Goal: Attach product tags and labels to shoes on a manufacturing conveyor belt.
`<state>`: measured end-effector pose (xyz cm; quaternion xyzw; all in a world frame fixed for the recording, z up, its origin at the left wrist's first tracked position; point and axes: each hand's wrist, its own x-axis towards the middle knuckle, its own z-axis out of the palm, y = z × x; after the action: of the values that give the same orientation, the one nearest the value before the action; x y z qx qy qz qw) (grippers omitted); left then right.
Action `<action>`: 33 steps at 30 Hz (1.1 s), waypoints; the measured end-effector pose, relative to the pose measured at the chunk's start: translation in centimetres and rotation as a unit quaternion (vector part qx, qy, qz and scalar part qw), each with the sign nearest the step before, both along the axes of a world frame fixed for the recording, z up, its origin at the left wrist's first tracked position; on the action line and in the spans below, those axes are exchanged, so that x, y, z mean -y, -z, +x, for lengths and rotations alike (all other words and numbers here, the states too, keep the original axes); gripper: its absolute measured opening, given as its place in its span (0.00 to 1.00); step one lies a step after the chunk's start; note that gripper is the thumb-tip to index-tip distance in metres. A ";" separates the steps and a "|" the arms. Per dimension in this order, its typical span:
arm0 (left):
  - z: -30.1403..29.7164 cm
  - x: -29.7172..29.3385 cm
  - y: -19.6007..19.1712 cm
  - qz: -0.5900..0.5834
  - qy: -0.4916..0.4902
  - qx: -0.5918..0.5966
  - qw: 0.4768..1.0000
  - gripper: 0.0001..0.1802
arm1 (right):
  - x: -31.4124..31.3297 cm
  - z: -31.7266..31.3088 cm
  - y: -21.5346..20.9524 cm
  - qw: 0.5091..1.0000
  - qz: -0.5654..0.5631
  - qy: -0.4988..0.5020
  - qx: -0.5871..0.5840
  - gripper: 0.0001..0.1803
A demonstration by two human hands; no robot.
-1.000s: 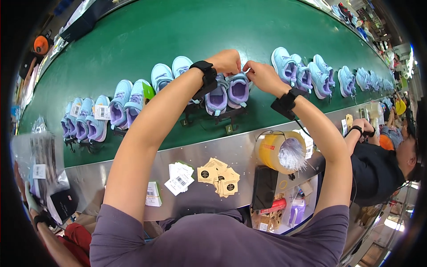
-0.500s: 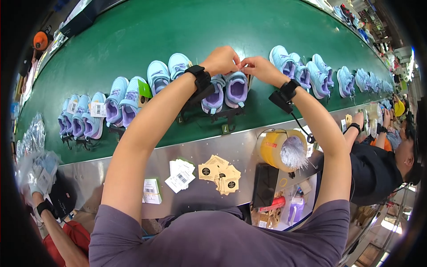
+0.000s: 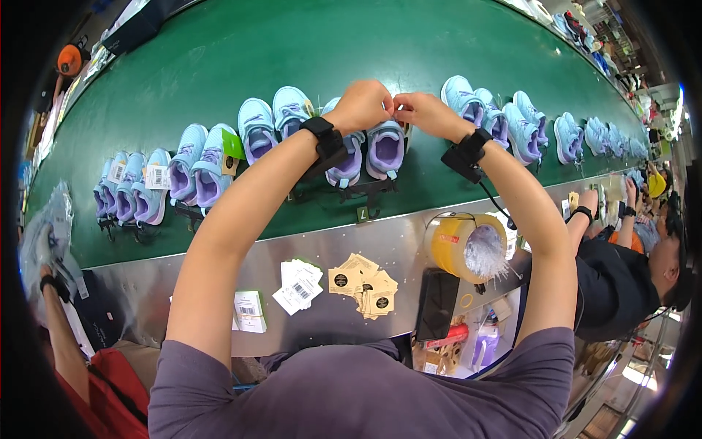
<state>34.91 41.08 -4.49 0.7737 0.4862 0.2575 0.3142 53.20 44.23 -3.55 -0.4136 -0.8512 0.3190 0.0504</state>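
A pair of light-blue sneakers with purple lining stands on the green surface before me; its right shoe (image 3: 385,150) is directly below my hands, and the left shoe (image 3: 345,170) is partly covered by my wrist. My left hand (image 3: 363,104) is curled, fingertips pinched together above the right shoe's toe. Opposite it, my right hand (image 3: 426,115) pinches too, almost touching the left fingertips. Whatever is between the fingers is too small to make out. A black hanger (image 3: 369,192) is at the heels of this pair.
More sneakers (image 3: 256,132) line the green conveyor belt (image 3: 219,51) on both sides, some tagged. On the metal ledge lie white tags (image 3: 297,287), brown tags (image 3: 365,284) and a yellow tub of clear fasteners (image 3: 450,245). Co-workers are at the left and right (image 3: 614,282).
The sneakers on the left have drifted slightly left. My hands stay pinched close together, the left one a touch lower. At the far left, a co-worker's arm has shifted with the plastic bags.
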 end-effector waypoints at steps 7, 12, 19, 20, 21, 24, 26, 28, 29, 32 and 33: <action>0.9 2.6 0.0 0.106 -0.088 -0.025 0.990 0.09 | -0.1 -0.7 -1.4 0.991 0.133 -0.017 0.010 0.13; -3.1 2.9 -0.6 -0.347 -0.100 0.489 0.794 0.14 | 0.6 -0.6 -3.6 0.955 -0.248 0.088 -0.141 0.10; -2.9 4.7 0.3 -0.289 -0.145 0.520 0.791 0.15 | 1.7 -1.0 -3.8 0.908 -0.347 0.110 -0.208 0.14; -2.9 4.8 0.3 -0.288 -0.147 0.521 0.790 0.15 | 1.7 -1.3 -3.9 0.925 -0.321 0.103 -0.176 0.13; -2.7 4.8 0.2 -0.291 -0.139 0.511 0.797 0.16 | 1.7 -1.4 -4.0 0.940 -0.294 0.096 -0.144 0.12; -2.7 5.0 0.0 -0.283 -0.121 0.470 0.827 0.19 | 1.3 -1.3 -3.0 0.952 -0.252 0.091 -0.149 0.10; -3.0 5.2 -0.1 -0.269 -0.118 0.439 0.849 0.22 | 1.5 -2.0 -3.5 0.945 -0.269 0.083 -0.164 0.10; -3.2 5.3 -0.1 -0.253 -0.110 0.454 0.848 0.26 | 1.7 -2.5 -3.5 0.939 -0.284 0.077 -0.178 0.10; -3.4 5.3 -0.1 -0.252 -0.111 0.454 0.847 0.26 | 1.8 -2.7 -3.4 0.934 -0.294 0.086 -0.182 0.10; -3.7 5.4 -0.1 -0.258 -0.105 0.451 0.848 0.28 | 2.0 -3.3 -3.3 0.929 -0.301 0.096 -0.191 0.10; -3.9 5.4 0.0 -0.254 -0.105 0.449 0.850 0.29 | 2.0 -3.4 -3.3 0.929 -0.297 0.099 -0.197 0.10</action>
<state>31.04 35.68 -4.45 0.4111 0.4190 0.4757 0.6551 49.83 42.21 -0.22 -0.4208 -0.6448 0.6261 0.1233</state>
